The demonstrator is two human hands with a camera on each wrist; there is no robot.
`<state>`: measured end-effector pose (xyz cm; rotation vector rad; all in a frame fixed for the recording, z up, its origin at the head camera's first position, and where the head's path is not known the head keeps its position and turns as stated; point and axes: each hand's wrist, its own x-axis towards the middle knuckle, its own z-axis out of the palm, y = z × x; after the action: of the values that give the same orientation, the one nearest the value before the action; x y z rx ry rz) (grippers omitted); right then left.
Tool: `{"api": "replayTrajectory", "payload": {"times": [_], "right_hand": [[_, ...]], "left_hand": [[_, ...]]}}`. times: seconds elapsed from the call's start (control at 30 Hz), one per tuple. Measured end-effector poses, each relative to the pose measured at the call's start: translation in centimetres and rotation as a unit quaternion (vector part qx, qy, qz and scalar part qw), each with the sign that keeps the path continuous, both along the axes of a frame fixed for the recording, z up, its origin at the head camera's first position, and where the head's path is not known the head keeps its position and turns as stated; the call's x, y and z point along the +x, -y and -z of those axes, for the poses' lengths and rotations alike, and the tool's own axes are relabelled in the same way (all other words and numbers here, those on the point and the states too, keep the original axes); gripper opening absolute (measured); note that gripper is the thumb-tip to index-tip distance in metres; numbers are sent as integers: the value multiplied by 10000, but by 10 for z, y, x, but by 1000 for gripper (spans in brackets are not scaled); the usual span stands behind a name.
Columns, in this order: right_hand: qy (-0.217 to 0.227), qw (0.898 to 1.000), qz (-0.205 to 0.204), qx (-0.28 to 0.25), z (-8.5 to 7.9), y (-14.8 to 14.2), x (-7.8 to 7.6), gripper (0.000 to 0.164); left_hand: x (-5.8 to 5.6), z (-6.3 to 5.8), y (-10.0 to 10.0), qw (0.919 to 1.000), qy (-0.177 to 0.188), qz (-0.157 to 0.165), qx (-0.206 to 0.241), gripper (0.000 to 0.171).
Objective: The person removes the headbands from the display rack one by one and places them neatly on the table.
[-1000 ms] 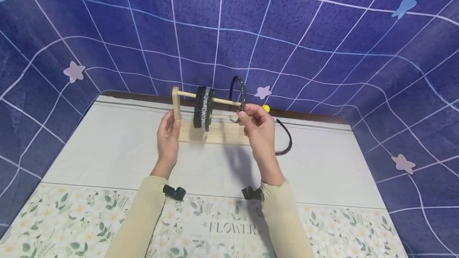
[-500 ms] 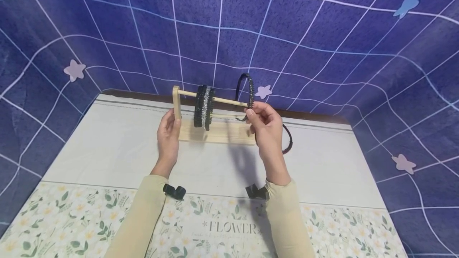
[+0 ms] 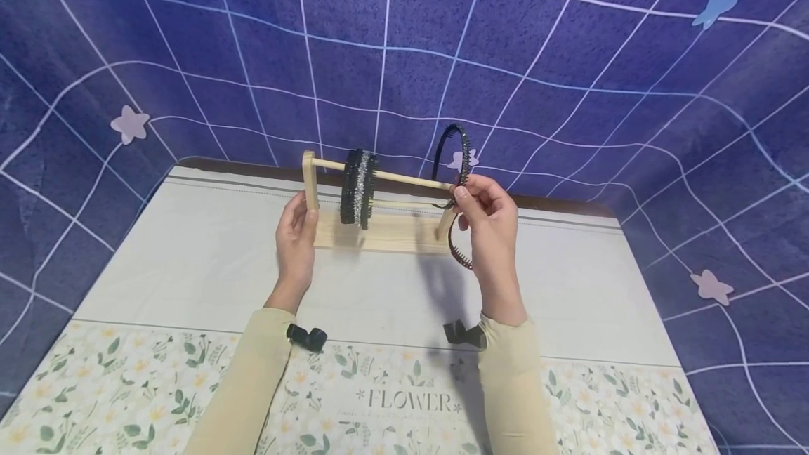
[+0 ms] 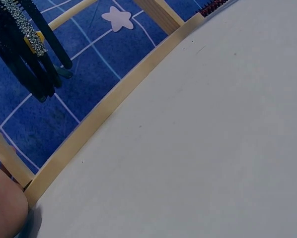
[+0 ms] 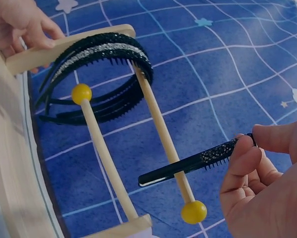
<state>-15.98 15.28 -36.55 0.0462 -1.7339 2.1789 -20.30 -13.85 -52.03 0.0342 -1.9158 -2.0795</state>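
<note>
My left hand [image 3: 296, 237] grips the left upright of a wooden headband rack [image 3: 379, 234] on the table. Several black headbands [image 3: 350, 188], one with a silver glitter band, hang together toward the left of its upper rod. Between thumb and fingers, my right hand [image 3: 493, 223] pinches a black toothed headband [image 3: 468, 153] with sparkly stones. In the right wrist view, this headband [image 5: 188, 166] crosses the rod just short of a yellow ball [image 5: 193, 212] at its end. A second yellow ball [image 5: 82, 93] tips the other rod.
A dark reddish toothed headband [image 3: 458, 251] lies on the white tabletop [image 3: 569, 279], partly hidden by my right hand. Blue grid-patterned cloth [image 3: 404, 34] with star shapes rises behind the table and at both sides. Flowered covering [image 3: 126, 385] spans the table's near part.
My right hand has moved right with the pinched headband, toward the rod's ball end. It now partly covers the loose headband. My left hand and the hanging headbands stay put.
</note>
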Motion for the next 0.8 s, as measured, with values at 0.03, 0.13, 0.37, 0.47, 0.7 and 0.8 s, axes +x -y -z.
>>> {"api": "replayTrajectory", "payload": {"times": [0.03,0.13,0.37,0.47,0.7,0.8], "right_hand": [[-3,10000,10,-5,0,-1,0,22],[-50,10000,30,-54,-1,-4,1,24],[-190,9997,104,-95,-2,-9,1,25],[-161,9997,157,-91,-3,-12,1,25],[-151,9996,222,-89,-4,-17,1,23],[-138,9996,245,-101,-5,-21,1,21]], "left_hand": [[0,0,0,10000,-4,5,11,49],[0,0,0,10000,-11,12,37,49],[0,1,0,10000,-13,37,-27,49],[0,2,0,10000,14,49,-64,49],[0,1,1,9999,39,65,-108,50],[0,1,1,9999,32,63,-124,50]]}}
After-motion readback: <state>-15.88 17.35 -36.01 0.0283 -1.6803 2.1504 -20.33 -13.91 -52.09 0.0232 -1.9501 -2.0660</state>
